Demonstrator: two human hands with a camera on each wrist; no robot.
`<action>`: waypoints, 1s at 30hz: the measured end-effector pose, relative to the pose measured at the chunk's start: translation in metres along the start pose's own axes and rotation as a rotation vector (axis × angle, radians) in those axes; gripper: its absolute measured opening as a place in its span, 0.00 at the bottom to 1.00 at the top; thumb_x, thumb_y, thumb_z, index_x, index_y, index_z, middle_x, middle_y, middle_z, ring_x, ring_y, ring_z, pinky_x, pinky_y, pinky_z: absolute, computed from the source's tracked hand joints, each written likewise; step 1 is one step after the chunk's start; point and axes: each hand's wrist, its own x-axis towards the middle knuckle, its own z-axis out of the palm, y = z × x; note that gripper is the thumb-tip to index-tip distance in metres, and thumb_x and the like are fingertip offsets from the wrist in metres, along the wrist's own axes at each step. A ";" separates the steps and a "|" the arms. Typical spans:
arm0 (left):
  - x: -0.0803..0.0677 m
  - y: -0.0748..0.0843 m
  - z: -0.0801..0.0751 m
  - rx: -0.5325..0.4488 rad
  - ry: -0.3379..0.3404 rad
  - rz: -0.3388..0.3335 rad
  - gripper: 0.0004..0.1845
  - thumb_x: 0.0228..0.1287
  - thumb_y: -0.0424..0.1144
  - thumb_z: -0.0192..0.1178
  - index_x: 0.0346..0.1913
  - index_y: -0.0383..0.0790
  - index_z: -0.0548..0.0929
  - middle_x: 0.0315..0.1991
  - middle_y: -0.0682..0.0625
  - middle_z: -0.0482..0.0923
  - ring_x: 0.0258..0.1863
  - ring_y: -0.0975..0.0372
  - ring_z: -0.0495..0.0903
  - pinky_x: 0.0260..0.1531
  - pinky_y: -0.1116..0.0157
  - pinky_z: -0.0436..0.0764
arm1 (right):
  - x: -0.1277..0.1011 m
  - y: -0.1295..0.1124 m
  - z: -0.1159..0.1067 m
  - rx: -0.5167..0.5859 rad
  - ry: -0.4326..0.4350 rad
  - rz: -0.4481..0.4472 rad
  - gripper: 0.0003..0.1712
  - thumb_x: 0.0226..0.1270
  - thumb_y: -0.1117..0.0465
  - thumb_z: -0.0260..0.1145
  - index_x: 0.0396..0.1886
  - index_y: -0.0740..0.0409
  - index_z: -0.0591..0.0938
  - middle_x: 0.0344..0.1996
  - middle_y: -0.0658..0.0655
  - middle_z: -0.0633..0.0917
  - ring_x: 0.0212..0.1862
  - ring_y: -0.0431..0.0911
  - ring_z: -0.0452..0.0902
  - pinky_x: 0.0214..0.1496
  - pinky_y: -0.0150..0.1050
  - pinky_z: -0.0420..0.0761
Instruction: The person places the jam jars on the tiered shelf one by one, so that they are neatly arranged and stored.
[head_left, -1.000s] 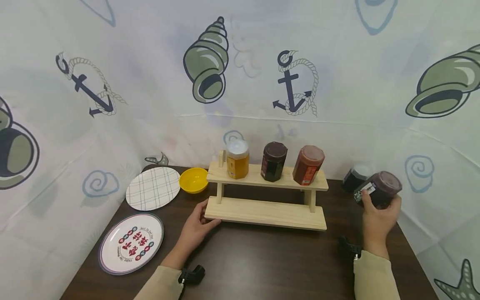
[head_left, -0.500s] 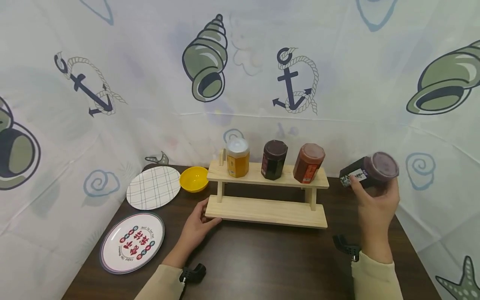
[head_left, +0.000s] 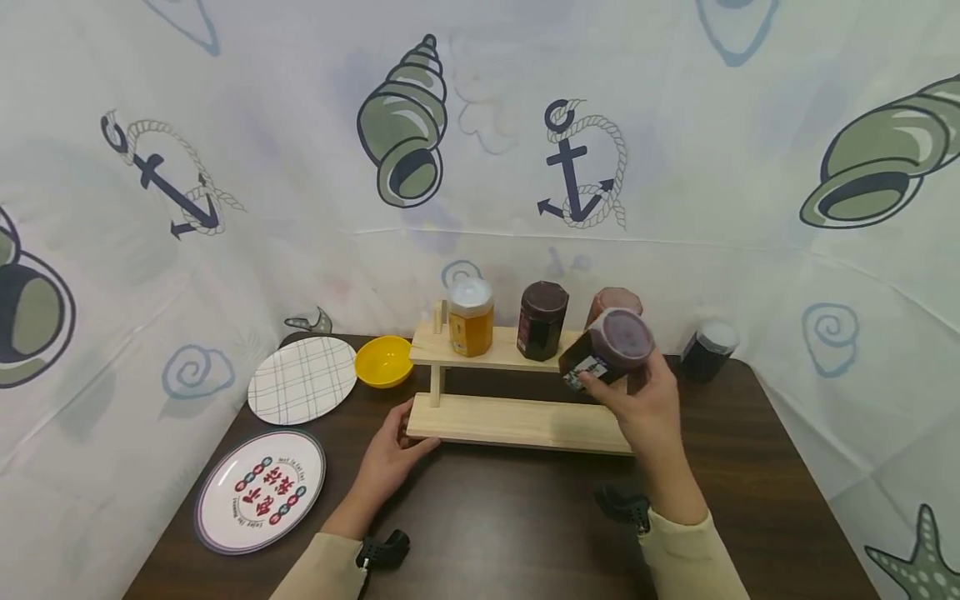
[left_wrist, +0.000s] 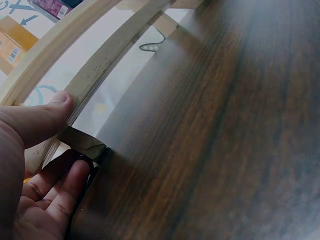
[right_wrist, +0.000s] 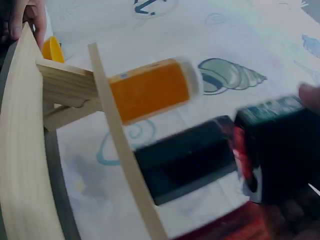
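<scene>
My right hand (head_left: 645, 400) holds a dark jar with a purplish lid (head_left: 611, 348), thumb across its label. The jar is tilted in front of the right end of a two-tier wooden rack (head_left: 517, 421) and partly covers a reddish jar (head_left: 617, 300). On the upper tier also stand an amber jar with a white lid (head_left: 471, 321) and a dark jar (head_left: 542, 325). My left hand (head_left: 390, 450) grips the lower tier's left end. In the left wrist view, the thumb (left_wrist: 57, 107) lies on the board's edge and the other fingers (left_wrist: 65, 185) curl underneath.
A dark jar with a pale lid (head_left: 708, 350) stands at the table's back right. Left of the rack are a yellow bowl (head_left: 384, 362), a checked plate (head_left: 300, 383) and a round plate with red lettering (head_left: 232, 492). A printed cloth (head_left: 495, 192) hangs behind the dark table (head_left: 487, 517).
My right hand has carried the purplish-lidded jar from beside the pale-lidded jar leftward to the rack's right end. My left hand has stayed on the rack.
</scene>
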 end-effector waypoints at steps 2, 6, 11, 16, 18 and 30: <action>-0.001 -0.001 -0.001 0.001 0.004 -0.004 0.49 0.65 0.50 0.80 0.84 0.53 0.65 0.66 0.41 0.83 0.57 0.55 0.85 0.50 0.69 0.83 | -0.001 0.007 0.011 -0.047 -0.075 0.029 0.48 0.57 0.72 0.85 0.77 0.51 0.76 0.69 0.53 0.81 0.73 0.42 0.77 0.78 0.31 0.72; -0.001 -0.004 -0.001 -0.027 0.001 -0.001 0.49 0.64 0.49 0.81 0.83 0.53 0.66 0.67 0.42 0.83 0.58 0.54 0.85 0.51 0.70 0.83 | -0.006 0.021 0.039 -0.098 -0.190 0.066 0.49 0.55 0.64 0.89 0.76 0.46 0.77 0.67 0.50 0.84 0.70 0.43 0.79 0.80 0.51 0.73; 0.001 -0.004 0.000 -0.038 -0.001 0.003 0.48 0.64 0.50 0.81 0.83 0.54 0.66 0.67 0.43 0.83 0.58 0.54 0.85 0.52 0.71 0.83 | -0.013 0.039 0.075 -0.099 -0.268 0.122 0.45 0.55 0.58 0.90 0.72 0.38 0.80 0.62 0.47 0.87 0.65 0.47 0.84 0.77 0.63 0.74; 0.001 -0.003 0.001 -0.055 -0.003 0.006 0.49 0.64 0.50 0.81 0.83 0.53 0.66 0.66 0.42 0.83 0.58 0.54 0.85 0.51 0.72 0.83 | -0.020 0.059 0.103 -0.044 -0.321 0.156 0.44 0.56 0.57 0.89 0.71 0.35 0.80 0.64 0.45 0.87 0.68 0.46 0.83 0.80 0.62 0.71; 0.001 -0.003 0.002 -0.056 0.003 0.011 0.48 0.64 0.49 0.81 0.83 0.52 0.66 0.65 0.42 0.84 0.57 0.55 0.85 0.51 0.72 0.83 | -0.023 0.067 0.112 -0.031 -0.341 0.163 0.44 0.56 0.56 0.89 0.72 0.34 0.80 0.65 0.44 0.86 0.69 0.45 0.82 0.81 0.61 0.70; 0.002 -0.005 0.002 -0.047 0.000 0.021 0.48 0.65 0.47 0.81 0.83 0.52 0.66 0.65 0.43 0.84 0.56 0.55 0.85 0.51 0.72 0.83 | -0.037 0.100 0.134 -0.073 -0.351 0.219 0.43 0.54 0.52 0.91 0.70 0.41 0.82 0.66 0.45 0.87 0.74 0.44 0.79 0.81 0.54 0.71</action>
